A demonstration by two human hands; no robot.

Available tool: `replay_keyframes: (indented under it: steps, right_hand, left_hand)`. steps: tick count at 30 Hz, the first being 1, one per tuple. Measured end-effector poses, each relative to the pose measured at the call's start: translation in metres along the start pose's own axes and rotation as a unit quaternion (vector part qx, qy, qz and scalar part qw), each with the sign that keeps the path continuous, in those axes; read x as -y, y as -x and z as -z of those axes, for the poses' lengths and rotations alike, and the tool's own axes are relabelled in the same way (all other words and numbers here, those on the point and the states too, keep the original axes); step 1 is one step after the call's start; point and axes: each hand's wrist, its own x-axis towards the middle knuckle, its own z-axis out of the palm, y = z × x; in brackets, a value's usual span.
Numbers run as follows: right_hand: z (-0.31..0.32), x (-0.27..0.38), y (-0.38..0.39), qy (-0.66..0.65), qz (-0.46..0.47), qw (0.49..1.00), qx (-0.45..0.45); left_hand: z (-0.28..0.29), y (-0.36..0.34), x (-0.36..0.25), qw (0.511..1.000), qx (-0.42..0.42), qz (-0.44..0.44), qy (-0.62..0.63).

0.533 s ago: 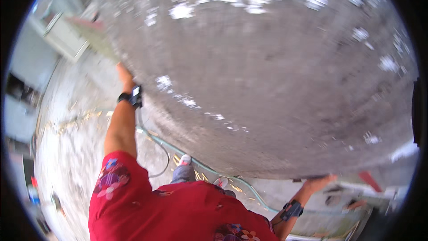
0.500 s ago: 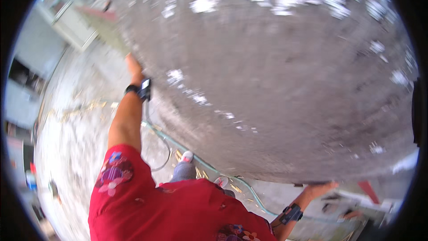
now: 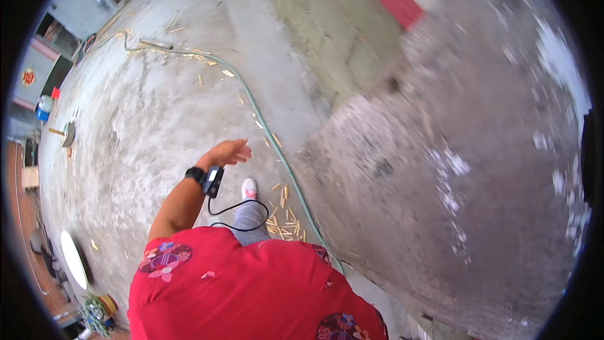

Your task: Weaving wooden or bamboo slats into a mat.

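My left hand [image 3: 229, 152] is off to the left in front of my body, holding nothing, its fingers stretched out and a little bent. A dark watch and a small boxy device with a black cable [image 3: 214, 181] are on that wrist. Filling the right side is a large grey-brown slab or board [image 3: 402, 195], its rough face spotted with white patches, blurred toward the right. Bare floor lies between my left hand and this slab. My right hand and forearm do not show.
A green hose [image 3: 264, 123] curves across the concrete floor past the slab's lower corner. Several thin wood sticks [image 3: 286, 220] lie scattered by my shoe [image 3: 250, 189]. A hammer-like tool [image 3: 67, 133], a white disc [image 3: 74, 260] and a potted plant [image 3: 95, 313] are at the left.
My left hand has come off the slab's edge and moved toward my body. The view has turned left, so the slab sits farther right. The right hand has gone out of view.
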Motion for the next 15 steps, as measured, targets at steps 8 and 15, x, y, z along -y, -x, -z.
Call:
replay_keyframes:
  steps: [8,15]
  right_hand:
    - [-0.334,0.086,0.008,0.144,-0.005,0.980,0.140]
    - [-0.597,0.134,0.011,0.266,-0.027,0.931,0.248]
  left_hand:
    - [0.223,0.082,0.087,0.996,-0.008,0.035,0.077]
    - [0.363,0.072,0.144,0.971,-0.059,0.083,0.216]
